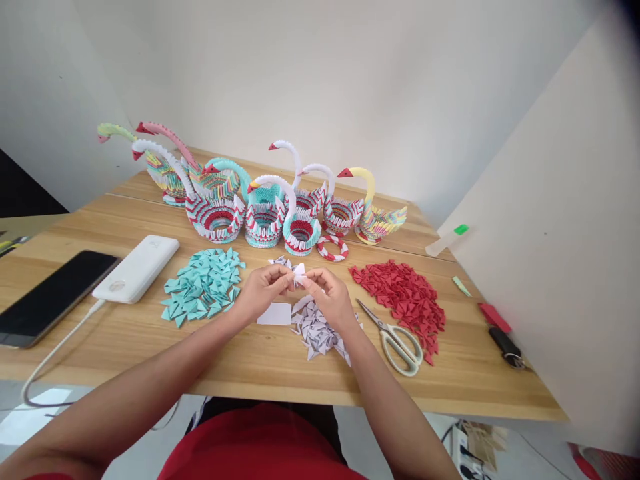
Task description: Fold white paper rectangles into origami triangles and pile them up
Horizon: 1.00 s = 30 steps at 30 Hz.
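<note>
Between my two hands, above the middle of the wooden table (225, 360), is a small white folded paper piece (299, 273). My left hand (266, 288) pinches it from the left, and my right hand (327, 293) grips its right side with thumb and finger. Beneath and beside my right hand lies a pile of white folded paper pieces (320, 330). A flat white paper rectangle (274, 314) rests just below my left hand. Several more white pieces (280, 262) show behind the fingers.
Several paper swans (215, 217) stand behind the hands, near a red-and-white ring (333, 248). Teal pieces (203, 287), a power bank (136, 270) and a phone (53, 297) lie left; red pieces (400, 300), scissors (395, 337) and a black key fob (505, 345) lie right.
</note>
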Motion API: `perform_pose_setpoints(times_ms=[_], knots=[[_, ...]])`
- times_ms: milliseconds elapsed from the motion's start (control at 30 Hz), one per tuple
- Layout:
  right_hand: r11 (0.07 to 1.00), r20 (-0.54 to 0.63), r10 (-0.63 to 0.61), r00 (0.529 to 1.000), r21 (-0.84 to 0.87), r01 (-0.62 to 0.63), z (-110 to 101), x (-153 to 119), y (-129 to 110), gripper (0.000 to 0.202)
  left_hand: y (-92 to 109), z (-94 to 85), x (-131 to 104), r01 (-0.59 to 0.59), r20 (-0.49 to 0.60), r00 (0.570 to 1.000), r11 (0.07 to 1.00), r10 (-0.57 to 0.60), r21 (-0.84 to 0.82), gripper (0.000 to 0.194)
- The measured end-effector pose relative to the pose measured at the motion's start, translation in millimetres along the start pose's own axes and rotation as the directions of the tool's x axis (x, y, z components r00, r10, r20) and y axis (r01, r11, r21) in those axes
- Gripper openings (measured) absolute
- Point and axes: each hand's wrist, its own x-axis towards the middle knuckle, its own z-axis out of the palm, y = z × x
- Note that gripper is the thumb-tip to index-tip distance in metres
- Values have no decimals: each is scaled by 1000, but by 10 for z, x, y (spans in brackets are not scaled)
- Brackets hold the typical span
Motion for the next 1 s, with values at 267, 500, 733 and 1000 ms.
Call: perform_pose_setpoints(times_ms=[267,500,733,1000], knots=[[998,-49,43,998,51,-40,20,5,49,23,-18,25,-22,19,51,998,998,-22,63,20],[996,-64,56,996,69,-51,39,8,45,25,-45,66,-27,165,103,984,967,-147,-196,25],[999,-63,34,997,30,-32,30,-2,6,24,4,48,-31,235,117,970,944,-213,-232,27],[999,-71,-2,997,51,5,34,-1,30,20,30,45,-35,261,131,964,922,-232,-285,23]])
